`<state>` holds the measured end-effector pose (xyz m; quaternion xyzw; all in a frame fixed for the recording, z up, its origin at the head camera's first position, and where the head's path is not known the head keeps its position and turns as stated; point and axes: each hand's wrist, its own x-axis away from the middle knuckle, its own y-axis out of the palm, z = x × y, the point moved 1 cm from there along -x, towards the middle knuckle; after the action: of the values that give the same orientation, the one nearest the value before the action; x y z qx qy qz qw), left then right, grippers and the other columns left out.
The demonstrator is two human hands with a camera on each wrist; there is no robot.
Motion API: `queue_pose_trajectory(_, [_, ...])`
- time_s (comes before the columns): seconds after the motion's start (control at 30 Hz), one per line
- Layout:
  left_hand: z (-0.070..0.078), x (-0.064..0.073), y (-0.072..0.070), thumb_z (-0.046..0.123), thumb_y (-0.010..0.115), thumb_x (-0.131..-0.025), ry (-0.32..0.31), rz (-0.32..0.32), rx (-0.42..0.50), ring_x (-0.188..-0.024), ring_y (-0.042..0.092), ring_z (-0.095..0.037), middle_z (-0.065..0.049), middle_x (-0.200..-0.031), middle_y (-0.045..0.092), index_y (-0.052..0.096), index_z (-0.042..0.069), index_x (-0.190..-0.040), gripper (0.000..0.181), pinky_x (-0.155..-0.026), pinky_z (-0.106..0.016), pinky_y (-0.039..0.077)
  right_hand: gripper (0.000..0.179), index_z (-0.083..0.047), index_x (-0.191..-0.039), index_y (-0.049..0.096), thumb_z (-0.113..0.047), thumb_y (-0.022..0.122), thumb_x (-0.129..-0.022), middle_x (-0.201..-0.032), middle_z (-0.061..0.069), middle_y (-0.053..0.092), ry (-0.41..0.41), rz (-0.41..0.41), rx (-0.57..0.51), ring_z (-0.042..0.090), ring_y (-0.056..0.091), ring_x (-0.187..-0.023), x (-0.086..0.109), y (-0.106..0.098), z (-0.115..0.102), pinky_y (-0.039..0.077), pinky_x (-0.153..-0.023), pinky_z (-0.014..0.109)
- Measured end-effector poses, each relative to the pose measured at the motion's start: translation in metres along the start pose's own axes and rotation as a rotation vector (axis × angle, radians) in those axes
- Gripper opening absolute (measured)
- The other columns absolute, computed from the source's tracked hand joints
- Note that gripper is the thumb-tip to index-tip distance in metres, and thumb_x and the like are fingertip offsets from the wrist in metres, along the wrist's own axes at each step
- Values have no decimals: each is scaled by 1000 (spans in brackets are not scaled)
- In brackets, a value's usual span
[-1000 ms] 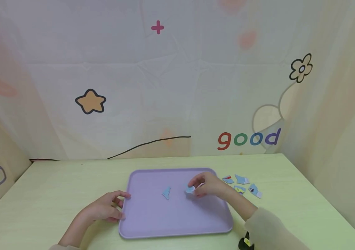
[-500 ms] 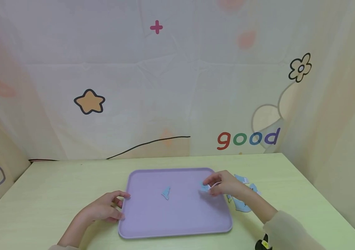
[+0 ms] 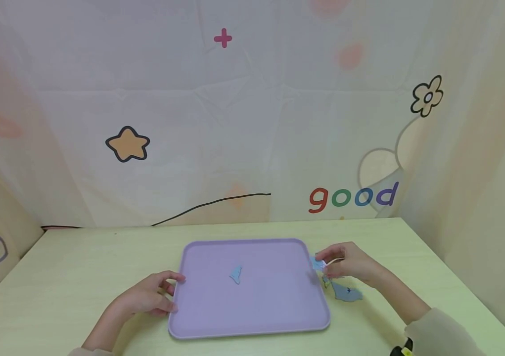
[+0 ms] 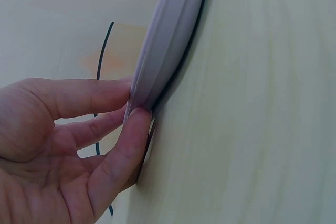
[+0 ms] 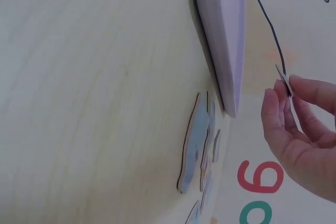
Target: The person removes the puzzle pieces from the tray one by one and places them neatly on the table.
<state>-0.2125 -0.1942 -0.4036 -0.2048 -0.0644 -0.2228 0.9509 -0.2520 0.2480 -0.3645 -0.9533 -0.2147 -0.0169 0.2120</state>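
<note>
On the table lies a purple tray (image 3: 274, 309), and a small light-blue puzzle piece (image 3: 236, 274) sits near its middle. My left hand (image 3: 150, 295) holds the tray's left edge, with thumb and fingertips at the rim in the left wrist view. Between thumb and fingers, my right hand (image 3: 353, 266) pinches another light-blue puzzle piece (image 3: 318, 263), raised over the tray's right edge. The right wrist view shows this thin piece (image 5: 284, 80) almost edge-on.
Several more puzzle pieces (image 5: 195, 135) lie on the table just right of the tray, partly hidden by my right hand in the head view. A printed cloth backdrop (image 3: 181, 123) hangs behind the pale wooden table (image 3: 101, 262).
My right hand has moved right with its puzzle piece, from over the tray to the tray's right edge. The left hand and the piece on the tray have stayed put.
</note>
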Motion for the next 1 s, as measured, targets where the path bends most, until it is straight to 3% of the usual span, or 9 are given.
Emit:
queue_pose_trajectory(0.47, [1, 0, 0, -3, 71, -71, 1, 1, 0, -72, 51, -19, -13, -94, 45, 44, -4, -124, 60, -62, -34, 51, 36, 15, -108, 53, -3, 64, -79, -90, 8, 56, 49, 48, 20, 15, 56, -80, 25, -27, 23, 53, -73, 29])
queue_pose_trajectory(0.7, [1, 0, 0, -3, 71, -72, 2, -5, -2, -72, 51, -19, -12, -93, 45, 43, -4, -125, 59, -62, -35, 51, 34, 13, -108, 56, -3, 66, -79, -92, 8, 56, 129, 107, 79, 16, 54, -79, 32, -33, 31, 53, -71, 29])
queue_pose_trajectory(1.0, [0, 0, 0, -3, 70, -72, 6, -4, -4, -72, 51, -19, -12, -94, 45, 44, -4, -124, 59, -62, -34, 51, 34, 13, -108, 55, -3, 65, -79, -94, 9, 57, 163, 115, 93, 16, 55, -80, 38, -39, 38, 53, -71, 29])
